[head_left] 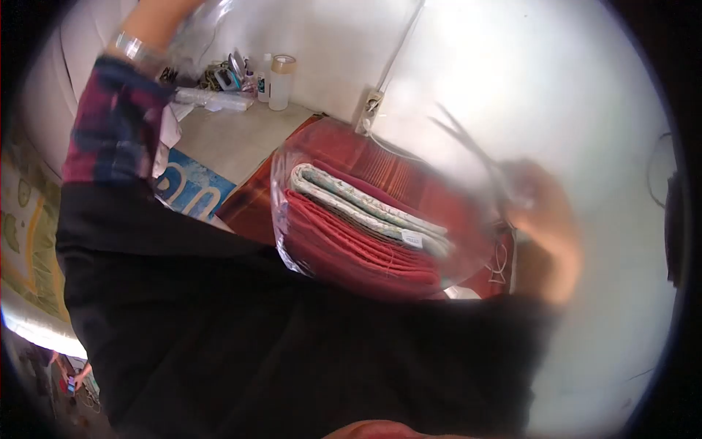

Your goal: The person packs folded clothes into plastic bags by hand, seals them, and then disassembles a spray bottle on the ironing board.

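Scissors (472, 144) gripped by right fingers (525, 179), frame right. Folded cloths (358, 241) bagged in clear plastic (280, 186), centre. Left fingers cropped, state can't be told.

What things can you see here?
Folded cloths: one stack, mainly red, centre
Wrapping: one, clear, around cloths
Cover: one, red, beneath cloths
Patterned piece: one, blue, left
Bottles: several, whitish, back
Surface: one, beige, under bottles
Clutter: uncountable, mixed, beside bottles
Socket: one, white, back
Wall: one, white, behind
Fabric: one, greenish, left edge
Garment: one, black, bottom
Wristband: one, silvery, upper left
Scissors: one pair, greyish, right hand
Right hand: one, bare, right
Left forearm: one, bare, upper left
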### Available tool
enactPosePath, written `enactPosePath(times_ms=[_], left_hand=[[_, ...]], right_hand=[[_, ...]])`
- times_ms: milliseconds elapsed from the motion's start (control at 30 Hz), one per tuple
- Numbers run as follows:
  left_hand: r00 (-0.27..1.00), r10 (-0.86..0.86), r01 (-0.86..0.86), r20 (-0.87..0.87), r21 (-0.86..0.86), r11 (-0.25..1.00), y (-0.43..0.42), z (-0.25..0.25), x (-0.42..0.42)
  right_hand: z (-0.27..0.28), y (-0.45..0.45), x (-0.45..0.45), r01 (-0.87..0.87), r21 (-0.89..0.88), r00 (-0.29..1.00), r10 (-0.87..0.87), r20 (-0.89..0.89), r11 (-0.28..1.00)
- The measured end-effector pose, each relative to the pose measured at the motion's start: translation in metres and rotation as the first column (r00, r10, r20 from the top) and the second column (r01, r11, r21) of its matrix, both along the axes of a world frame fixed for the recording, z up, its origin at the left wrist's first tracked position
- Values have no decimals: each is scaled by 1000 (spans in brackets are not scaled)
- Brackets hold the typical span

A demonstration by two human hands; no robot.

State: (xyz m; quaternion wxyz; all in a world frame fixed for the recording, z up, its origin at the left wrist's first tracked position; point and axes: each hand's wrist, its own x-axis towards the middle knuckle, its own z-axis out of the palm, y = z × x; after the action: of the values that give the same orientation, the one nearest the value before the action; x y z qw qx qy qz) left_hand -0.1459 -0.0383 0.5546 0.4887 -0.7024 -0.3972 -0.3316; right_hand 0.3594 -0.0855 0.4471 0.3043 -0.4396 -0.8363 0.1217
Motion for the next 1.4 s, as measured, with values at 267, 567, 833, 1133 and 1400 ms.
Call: enactPosePath(times_ms=[267, 567, 833, 1133, 1400], left_hand=[[-286, 216, 875, 933, 162, 456, -32, -221, -48], [-370, 105, 923, 923, 353, 153, -15, -146, 93], [670, -627, 715, 398, -573, 401, 62, -157, 213], [723, -367, 688, 586, -561, 460, 37, -168, 198], [746, -276, 654, 607, -585, 480, 44, -132, 158]], right_hand=[[-280, 59, 79, 349, -480, 934, -262, 241, 805], [-181, 38, -21, 35, -653, 840, -376, -391, 757], [-51, 113, -110, -792, -353, 554, 344, -758, 498], [-24, 137, -87, -746, -135, 194, 18, -981, 652], [-22, 149, -9, -124, -79, 720, 35, -694, 989]])
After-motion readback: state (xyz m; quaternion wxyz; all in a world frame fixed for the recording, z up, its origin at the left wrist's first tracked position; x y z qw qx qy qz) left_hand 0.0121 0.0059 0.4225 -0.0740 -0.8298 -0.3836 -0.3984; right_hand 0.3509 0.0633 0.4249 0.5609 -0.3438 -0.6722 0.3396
